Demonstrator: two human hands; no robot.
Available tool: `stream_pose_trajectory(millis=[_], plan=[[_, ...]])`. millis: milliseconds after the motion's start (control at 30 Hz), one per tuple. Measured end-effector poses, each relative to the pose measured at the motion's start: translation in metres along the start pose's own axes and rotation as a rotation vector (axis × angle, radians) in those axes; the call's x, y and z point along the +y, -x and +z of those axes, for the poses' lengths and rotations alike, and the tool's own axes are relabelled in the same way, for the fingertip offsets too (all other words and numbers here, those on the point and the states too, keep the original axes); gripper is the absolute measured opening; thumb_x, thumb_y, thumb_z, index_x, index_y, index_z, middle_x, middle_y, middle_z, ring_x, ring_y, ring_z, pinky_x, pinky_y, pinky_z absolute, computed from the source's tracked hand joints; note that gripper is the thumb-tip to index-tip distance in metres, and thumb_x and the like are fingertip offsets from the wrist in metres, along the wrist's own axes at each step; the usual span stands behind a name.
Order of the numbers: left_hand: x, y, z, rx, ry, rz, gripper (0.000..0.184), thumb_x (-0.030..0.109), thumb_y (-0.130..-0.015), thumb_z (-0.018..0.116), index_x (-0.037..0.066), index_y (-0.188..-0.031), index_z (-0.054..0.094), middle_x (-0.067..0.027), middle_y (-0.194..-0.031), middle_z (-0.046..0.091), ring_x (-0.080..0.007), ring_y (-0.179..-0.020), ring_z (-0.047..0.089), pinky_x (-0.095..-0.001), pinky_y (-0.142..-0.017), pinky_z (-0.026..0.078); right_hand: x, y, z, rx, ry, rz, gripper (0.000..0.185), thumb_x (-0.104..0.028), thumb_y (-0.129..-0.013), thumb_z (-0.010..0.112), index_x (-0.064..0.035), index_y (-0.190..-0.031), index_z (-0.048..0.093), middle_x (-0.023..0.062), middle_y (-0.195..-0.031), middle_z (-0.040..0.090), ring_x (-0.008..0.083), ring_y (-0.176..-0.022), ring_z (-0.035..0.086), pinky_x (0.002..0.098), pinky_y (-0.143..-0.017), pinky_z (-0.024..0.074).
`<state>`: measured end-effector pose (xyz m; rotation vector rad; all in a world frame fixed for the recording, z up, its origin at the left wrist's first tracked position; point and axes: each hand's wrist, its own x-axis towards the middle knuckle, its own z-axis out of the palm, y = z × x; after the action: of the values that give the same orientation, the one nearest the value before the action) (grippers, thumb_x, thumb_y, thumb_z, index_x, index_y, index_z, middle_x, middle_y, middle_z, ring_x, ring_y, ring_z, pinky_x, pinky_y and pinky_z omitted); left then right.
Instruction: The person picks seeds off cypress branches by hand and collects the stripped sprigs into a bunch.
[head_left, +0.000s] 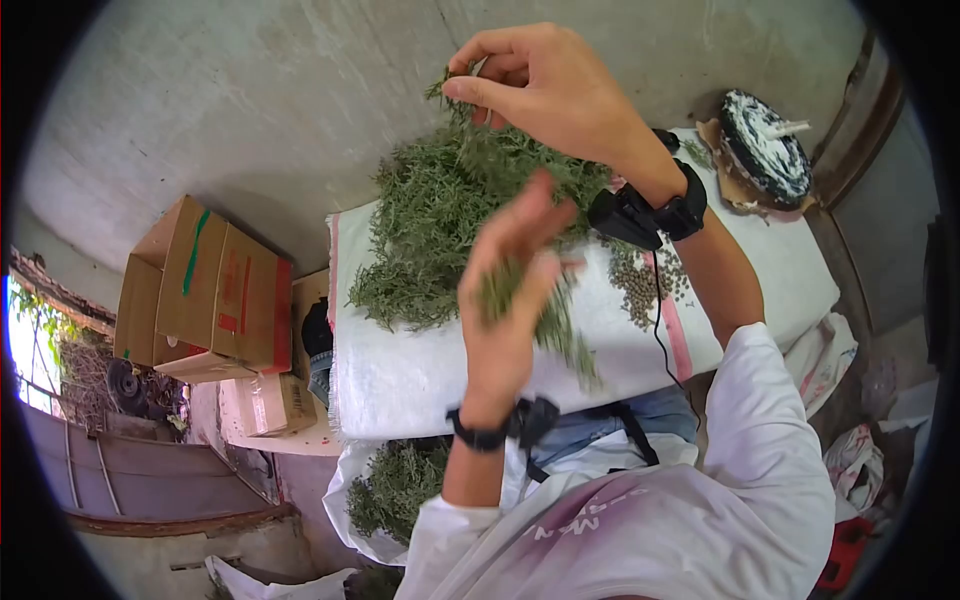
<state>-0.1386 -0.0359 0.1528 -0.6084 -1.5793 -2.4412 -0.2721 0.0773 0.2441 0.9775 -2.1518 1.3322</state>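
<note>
My right hand (535,85) is raised high above the table, its thumb and fingers pinched on the tip of a green leafy sprig (455,105). Lower down, my left hand (510,290) is smeared by motion, with a small bunch of sprigs (565,335) held against the palm by the thumb and trailing to the right. Behind both hands lies a large heap of the same greenery (420,230) on a white woven sheet (400,385). Small round grey-green pieces (645,285) are scattered right of the heap. Black straps circle both wrists.
Open cardboard boxes (235,300) stand at the left. A round black object smeared with white (765,148) rests at the back right. Below the table edge, a white sack holds more greenery (400,485). A thin black cable (660,320) hangs from my right wrist. A concrete wall closes the back.
</note>
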Motion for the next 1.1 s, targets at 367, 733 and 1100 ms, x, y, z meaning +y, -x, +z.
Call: stream_pose_trajectory(millis=[367, 733, 1100], plan=[[-0.073, -0.028, -0.047, 0.410, -0.019, -0.249, 0.062, 0.002, -0.094, 0.060, 0.007, -0.150, 0.035, -0.0125, -0.145, 0.048, -0.0221, -0.117, 0.058, -0.0342, -0.086, 0.054, -0.012, 0.041, -0.057, 0.307, -0.400, 0.288, 0.020, -0.016, -0.086, 0.072, 0.0023, -0.095, 0.070, 0.0162, -0.070, 0.068, 0.0186, -0.056, 0.062, 0.0319, -0.057, 0.0490], [-0.066, 0.053, -0.019, 0.303, 0.362, -0.451, 0.042, 0.024, -0.102, 0.054, 0.005, -0.139, 0.044, -0.0106, -0.124, 0.060, -0.0144, -0.077, 0.058, -0.0346, -0.077, 0.052, -0.001, 0.126, -0.049, 0.368, -0.642, 0.312, 0.028, -0.018, -0.100, 0.059, -0.0001, -0.121, 0.056, 0.0065, -0.075, 0.066, 0.0147, -0.058, 0.064, 0.0260, -0.055, 0.0493], [-0.110, 0.045, 0.009, 0.419, 0.730, -0.254, 0.030, 0.037, -0.104, 0.049, 0.009, -0.113, 0.055, -0.0037, -0.118, 0.061, -0.0137, -0.076, 0.054, -0.0335, -0.077, 0.050, 0.027, 0.257, -0.057, 0.318, -0.662, 0.640, 0.026, -0.017, -0.100, 0.059, 0.0011, -0.118, 0.055, 0.0071, -0.075, 0.065, 0.0124, -0.059, 0.062, 0.0239, -0.053, 0.0477]])
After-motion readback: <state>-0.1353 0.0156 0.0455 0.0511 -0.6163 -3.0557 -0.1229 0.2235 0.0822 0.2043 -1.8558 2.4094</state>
